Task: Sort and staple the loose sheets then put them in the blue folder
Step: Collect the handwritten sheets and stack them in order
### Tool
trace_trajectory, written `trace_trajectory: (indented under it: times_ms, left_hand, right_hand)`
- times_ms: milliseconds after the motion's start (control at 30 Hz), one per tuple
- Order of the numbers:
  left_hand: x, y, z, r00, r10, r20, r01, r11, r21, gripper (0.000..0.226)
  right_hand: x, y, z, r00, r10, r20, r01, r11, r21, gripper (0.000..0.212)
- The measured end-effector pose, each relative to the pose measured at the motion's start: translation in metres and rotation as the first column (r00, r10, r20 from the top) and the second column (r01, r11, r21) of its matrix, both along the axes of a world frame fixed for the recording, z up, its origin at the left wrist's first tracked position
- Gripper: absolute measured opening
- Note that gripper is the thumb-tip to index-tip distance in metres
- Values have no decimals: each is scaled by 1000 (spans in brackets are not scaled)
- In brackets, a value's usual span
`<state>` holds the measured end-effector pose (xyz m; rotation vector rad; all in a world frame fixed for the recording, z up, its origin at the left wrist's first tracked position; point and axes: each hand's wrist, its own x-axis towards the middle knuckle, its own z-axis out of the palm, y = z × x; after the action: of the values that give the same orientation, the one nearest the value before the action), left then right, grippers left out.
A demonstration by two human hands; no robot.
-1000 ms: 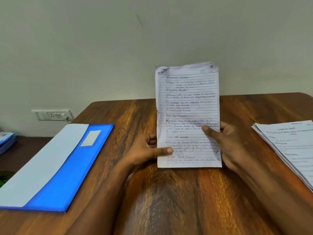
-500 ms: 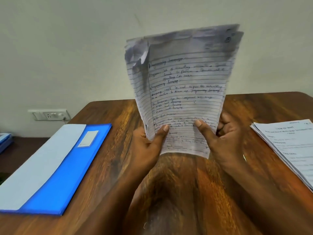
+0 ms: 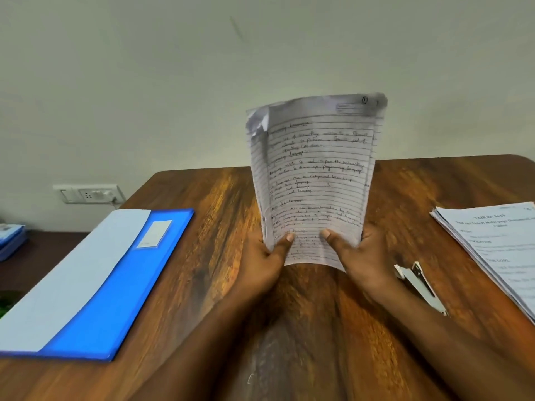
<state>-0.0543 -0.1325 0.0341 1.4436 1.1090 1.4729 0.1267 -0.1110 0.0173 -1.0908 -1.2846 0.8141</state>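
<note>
A bundle of lined, handwritten sheets stands upright above the middle of the wooden table. My left hand grips its lower left edge with the thumb on the front page. My right hand grips the lower right edge the same way. The bundle's top left corner is crumpled. The blue folder lies closed on the left of the table with a pale sheet over its left half. A silver stapler lies on the table just right of my right wrist.
A stack of printed sheets lies at the table's right edge, beyond the stapler. A wall socket sits behind the table's left corner. Blue items rest on a lower surface at far left.
The sheets went from standing on the table to lifted and tilted towards me, then lowered a little. Both hands shifted to the bottom edge. The stapler has come into view.
</note>
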Motion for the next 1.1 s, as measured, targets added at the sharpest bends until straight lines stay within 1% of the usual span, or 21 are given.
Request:
trace_trajectory:
  times_ms: [100, 167, 233, 333, 367, 400, 467, 500, 533, 567, 633, 700, 767, 867, 900, 1033, 1100]
  left_hand:
    - [-3, 3, -1, 1000, -11, 21, 11, 999, -30, 24]
    - [-6, 6, -2, 999, -17, -29, 16, 999, -34, 25]
    - [-9, 8, -5, 996, -11, -91, 4, 997, -74, 24]
    - [-18, 10, 1, 987, -23, -160, 6, 994, -108, 14]
    - [-26, 11, 6, 978, -39, -204, 14, 993, -119, 10]
    - [-35, 13, 13, 966, -74, -248, 37, 988, -151, 9]
    - [-56, 16, 25, 910, -220, -351, 133, 958, -255, 15]
    - [-66, 17, 28, 872, -294, -391, 170, 931, -322, 18]
    - [-73, 17, 30, 848, -346, -402, 191, 906, -378, 21]
    - [-80, 19, 31, 841, -372, -394, 187, 882, -433, 22]
    - [-89, 18, 33, 842, -407, -353, 185, 834, -520, 20]
    - [-98, 20, 34, 837, -431, -337, 174, 794, -583, 22]
    - [-110, 23, 32, 815, -455, -360, 150, 765, -627, 28]
    - [-120, 26, 29, 746, -475, -467, 60, 746, -663, 48]
    - [-122, 27, 28, 734, -484, -476, 51, 738, -673, 49]
    - [-119, 26, 28, 679, -515, -523, 43, 739, -672, 37]
    - [-114, 23, 33, 633, -522, -571, 35, 756, -654, 32]
  right_hand:
    - [1, 1, -3, 999, -31, -17, 31, 999, -15, 13]
    - [0, 3, -4, 1000, -7, -21, 6, 999, -46, 16]
    - [-2, 2, -8, 999, 40, -10, -41, 995, -94, 20]
    - [-2, 1, -3, 995, 84, -50, -89, 988, -129, 23]
    - [1, 1, 3, 991, 93, -92, -105, 986, -131, 22]
    - [5, 2, 12, 980, 112, -164, -134, 982, -131, 22]
    - [16, 5, 29, 926, 164, -339, -205, 975, -90, 29]
    - [23, 7, 35, 907, 165, -388, -205, 977, -64, 34]
    - [30, 10, 40, 903, 144, -405, -179, 983, -50, 36]
    - [35, 13, 42, 912, 99, -398, -132, 990, -56, 35]
    - [46, 18, 41, 943, 4, -334, -45, 992, -114, 25]
    - [54, 22, 36, 966, -35, -257, -17, 981, -196, 18]
    - [57, 24, 32, 975, -23, -223, -39, 961, -273, 20]
    - [54, 23, 28, 978, 9, -209, -77, 945, -319, 23]
    - [53, 22, 27, 982, 17, -186, -77, 945, -318, 23]
    - [54, 18, 32, 996, 45, -83, -71, 938, -339, 19]
    - [59, 17, 40, 994, 98, 50, -77, 945, -316, 20]
